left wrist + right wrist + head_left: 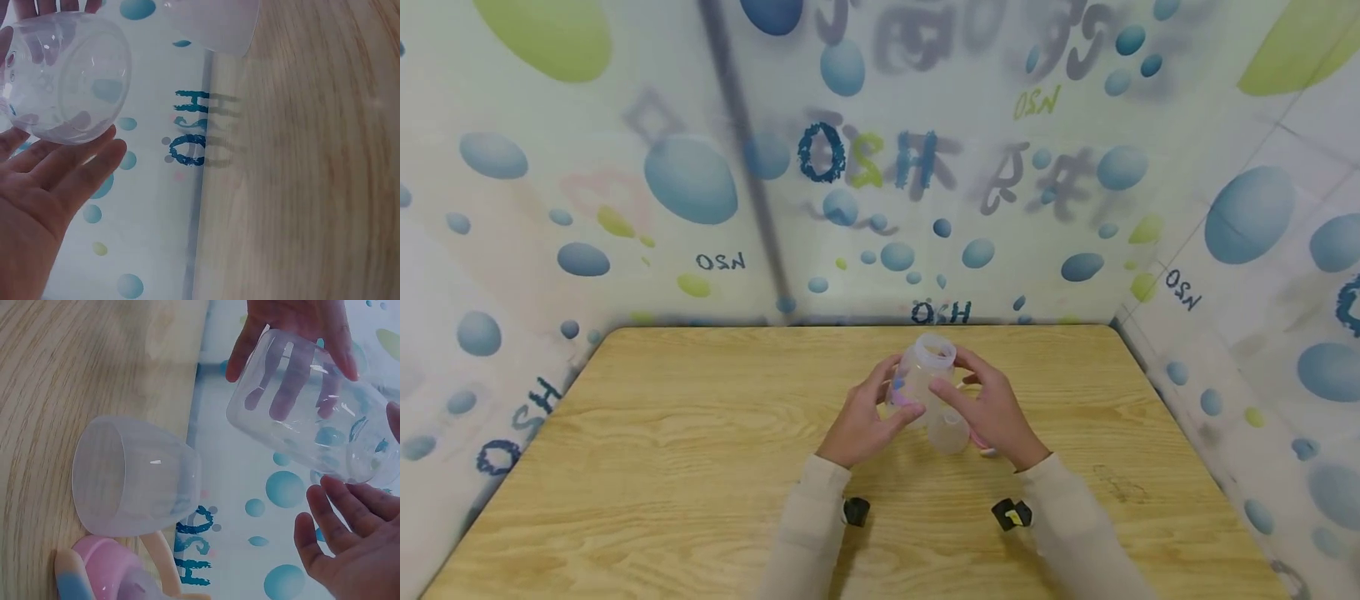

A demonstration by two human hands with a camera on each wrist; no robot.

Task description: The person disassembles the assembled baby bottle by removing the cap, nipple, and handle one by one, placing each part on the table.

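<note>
A clear baby bottle (919, 375), its open mouth upward, is held between both hands over the wooden table. My left hand (865, 421) grips its left side, thumb in front and fingers spread along the wall, seen through the plastic in the right wrist view. My right hand (996, 408) holds the bottle from the right near its neck, thumb at the front and fingertips behind. Just below the bottle, a frosted dome-shaped cap (134, 478) stands on the table. Beside that cap lies a pink bottle top (112, 569) with a teat and peach-and-blue handles, partly hidden by my right hand in the head view.
The wooden table (700, 433) reaches back to a white wall sheet (865, 242) printed with blue and green drops. Similar sheets stand at left and right. Faint scribbles (1116, 483) mark the table at the right.
</note>
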